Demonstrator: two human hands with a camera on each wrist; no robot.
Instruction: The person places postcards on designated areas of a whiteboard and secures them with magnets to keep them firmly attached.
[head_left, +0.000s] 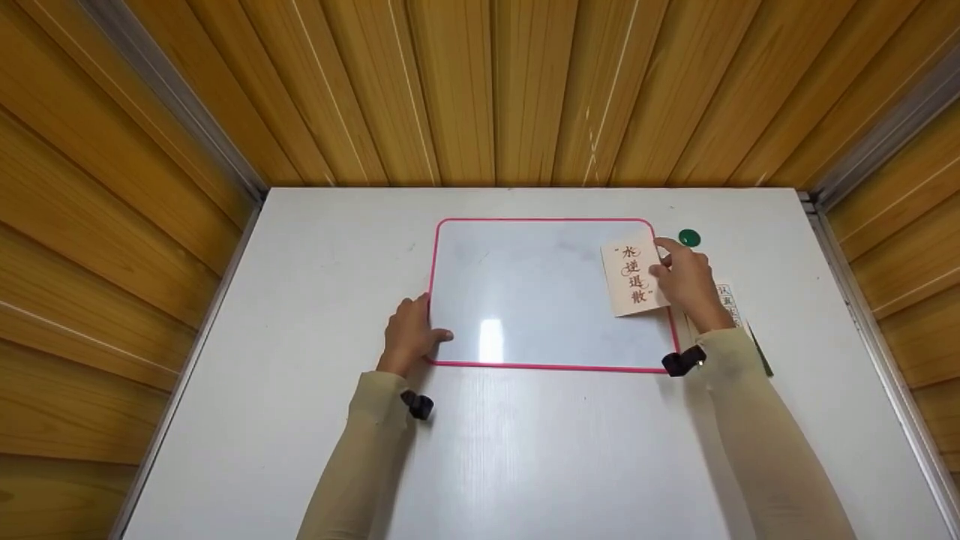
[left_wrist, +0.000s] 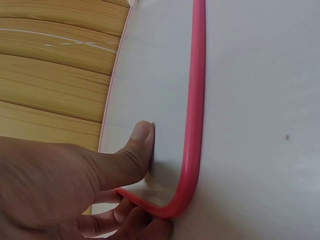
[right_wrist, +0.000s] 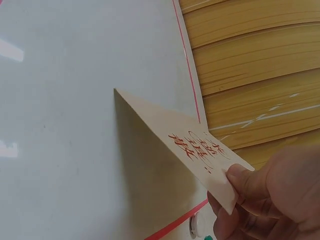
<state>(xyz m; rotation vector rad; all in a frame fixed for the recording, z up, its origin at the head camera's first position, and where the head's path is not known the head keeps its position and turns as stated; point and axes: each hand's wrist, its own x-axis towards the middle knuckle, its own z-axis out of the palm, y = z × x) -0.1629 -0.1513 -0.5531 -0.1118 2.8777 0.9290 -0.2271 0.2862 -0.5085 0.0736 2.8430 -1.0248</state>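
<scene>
A whiteboard [head_left: 517,292] with a thin pink-red frame lies on the white table. My left hand [head_left: 409,334] grips it at the lower left corner; the left wrist view shows the thumb [left_wrist: 142,145] on the board's face and the fingers at and below the frame. At the board's right side my right hand [head_left: 686,283] pinches a cream card [head_left: 628,279] printed with red-brown Chinese characters. In the right wrist view the card [right_wrist: 175,145] tilts over the board, casting a shadow, its edge between thumb and fingers.
A green round disc [head_left: 689,238] sits on the table [head_left: 517,450] beyond the right hand. More printed cards [head_left: 726,300] lie partly hidden under the right wrist. A small white round piece [right_wrist: 198,225] shows beside the frame. Wood-patterned panels [head_left: 495,90] stand behind the table.
</scene>
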